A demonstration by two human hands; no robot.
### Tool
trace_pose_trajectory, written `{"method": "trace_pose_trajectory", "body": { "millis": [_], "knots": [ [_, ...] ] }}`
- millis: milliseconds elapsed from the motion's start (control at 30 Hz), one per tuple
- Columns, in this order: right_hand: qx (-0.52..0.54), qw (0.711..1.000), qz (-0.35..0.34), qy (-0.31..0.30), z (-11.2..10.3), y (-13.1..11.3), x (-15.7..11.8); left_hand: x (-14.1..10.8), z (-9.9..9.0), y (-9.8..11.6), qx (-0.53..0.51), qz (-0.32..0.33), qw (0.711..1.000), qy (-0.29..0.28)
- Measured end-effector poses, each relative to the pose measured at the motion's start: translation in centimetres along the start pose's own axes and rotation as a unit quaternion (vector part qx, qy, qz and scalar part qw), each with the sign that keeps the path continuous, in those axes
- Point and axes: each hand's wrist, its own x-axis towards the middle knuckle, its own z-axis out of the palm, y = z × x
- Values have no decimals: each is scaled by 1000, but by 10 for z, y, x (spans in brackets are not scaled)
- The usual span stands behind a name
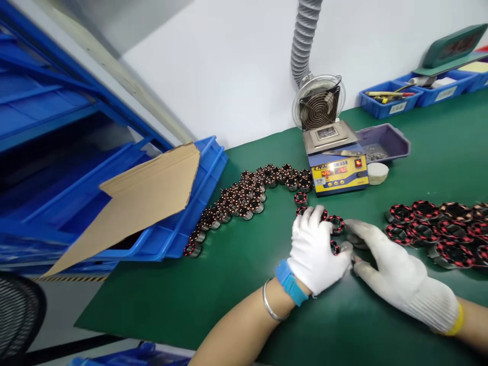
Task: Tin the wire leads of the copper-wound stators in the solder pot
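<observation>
My left hand [314, 249], in a white glove with a blue wrist strap, lies over a few red-and-black ring-shaped coil parts, its fingers spread on top of them. Part of a red-marked ring [336, 224] shows just right of its fingers. My right hand [392, 274], also gloved, is beside these rings with thumb and forefinger apart; the tips are near my left thumb. Whether anything small lies between the two hands is hidden. One more ring [301, 199] stands above my left hand, below the soldering pot [337, 162].
Copper-coloured rings [244, 195] form a long cluster at the left. More red rings [423, 229] are grouped at the right. Behind stand a purple tray [404, 142], a white round pad [377, 173] and blue bins [391, 109]. Cardboard [152, 188] leans over a blue crate [208, 183].
</observation>
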Motion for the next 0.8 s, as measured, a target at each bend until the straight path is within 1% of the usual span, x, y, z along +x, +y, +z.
{"method": "trace_pose_trajectory", "body": {
  "millis": [100, 200, 333, 467, 567, 667, 733, 800],
  "knots": [
    [26, 999, 17, -4, -3, 6, 0, 15, -1, 8, 20, -9, 999, -40],
    [48, 998, 32, -16, -8, 11, 0, 28, -3, 8, 40, 14, 998, -53],
    [-4, 995, 92, -46, -8, 13, 3, 34, -5, 2, 44, 63, 995, -61],
    [-61, 986, 120, -95, -5, 11, 7, 32, -7, -5, 12, 85, 993, -83],
    [-70, 984, 116, -113, -6, 10, 8, 31, -5, -7, 11, 87, 993, -77],
    [-52, 984, 120, -117, -7, 8, 7, 29, 2, -7, 8, 84, 994, -71],
    [-33, 984, 134, -116, -8, 7, 5, 28, 8, -6, -5, 90, 995, -50],
    [9, 983, 143, -110, -9, 6, 3, 27, 13, -6, -34, 92, 995, -12]
  ]
}}
